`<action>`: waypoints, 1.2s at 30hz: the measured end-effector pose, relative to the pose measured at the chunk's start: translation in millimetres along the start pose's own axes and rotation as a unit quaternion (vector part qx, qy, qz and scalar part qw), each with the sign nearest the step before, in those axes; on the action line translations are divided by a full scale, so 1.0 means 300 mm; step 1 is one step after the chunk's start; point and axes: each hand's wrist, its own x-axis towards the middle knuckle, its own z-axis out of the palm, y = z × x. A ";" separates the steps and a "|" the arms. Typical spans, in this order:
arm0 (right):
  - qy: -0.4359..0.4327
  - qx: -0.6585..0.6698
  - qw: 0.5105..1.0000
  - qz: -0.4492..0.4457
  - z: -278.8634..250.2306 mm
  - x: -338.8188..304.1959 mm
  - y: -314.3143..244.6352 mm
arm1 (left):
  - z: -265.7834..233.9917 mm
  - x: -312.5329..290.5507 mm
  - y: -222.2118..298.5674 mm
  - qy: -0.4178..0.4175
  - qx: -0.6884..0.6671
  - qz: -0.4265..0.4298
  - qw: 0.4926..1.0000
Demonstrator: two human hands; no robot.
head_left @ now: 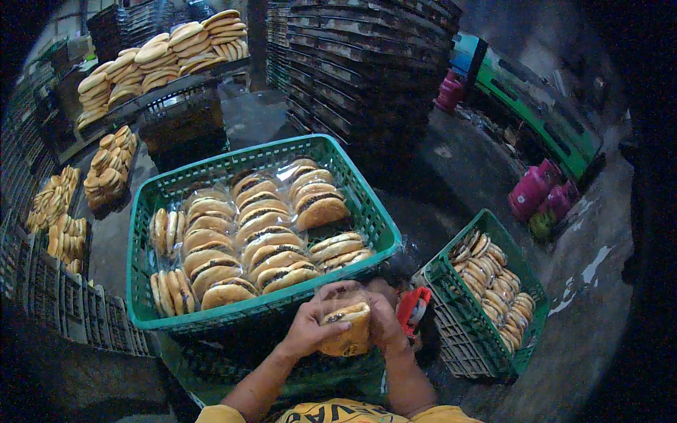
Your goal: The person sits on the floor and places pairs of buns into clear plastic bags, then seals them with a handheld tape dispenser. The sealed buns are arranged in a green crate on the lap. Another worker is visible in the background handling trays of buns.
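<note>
Close in front of my body, I hold a filled round bun in clear plastic between both hands. My left hand is closed on its left side, the thumb lying across the front. On the other side my right hand grips it, with its fingertips partly hidden behind the bun and wrapping. Just beyond is a green plastic crate packed with rows of bagged buns showing dark filling. Some buns stand on edge along its left wall. A red packet sits just right of my right hand.
A second green crate of buns stands lower at the right. Tall stacks of dark trays rise behind. Bread piles fill the far left, with more buns below. Pink gas cylinders stand on the wet floor.
</note>
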 end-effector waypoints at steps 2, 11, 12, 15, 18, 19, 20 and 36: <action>0.036 -0.175 0.969 -0.170 0.006 -0.006 -0.022 | -0.012 -0.001 -0.005 0.012 -0.030 -0.047 0.998; 0.028 -0.154 0.970 -0.188 -0.003 -0.085 -0.095 | 0.032 0.045 -0.055 0.087 -0.161 -0.166 0.969; 0.021 -0.127 0.977 -0.170 -0.013 -0.092 -0.088 | 0.037 0.053 -0.065 0.073 -0.124 -0.129 0.981; 0.107 -0.195 0.955 -0.195 -0.044 -0.105 -0.061 | 0.069 0.062 -0.097 0.050 0.008 -0.123 0.991; 0.217 -0.214 0.937 -0.173 -0.063 -0.110 -0.036 | 0.112 0.067 -0.116 0.050 0.247 0.040 0.967; 0.232 -0.194 0.933 -0.194 -0.065 -0.110 -0.030 | 0.124 0.069 -0.118 0.047 0.216 -0.003 0.975; 0.245 -0.175 0.929 -0.216 -0.066 -0.111 -0.024 | 0.137 0.072 -0.120 0.066 0.179 -0.029 0.981; 0.269 -0.146 0.904 -0.297 -0.097 -0.121 -0.014 | 0.251 0.110 -0.191 0.166 0.109 0.014 0.980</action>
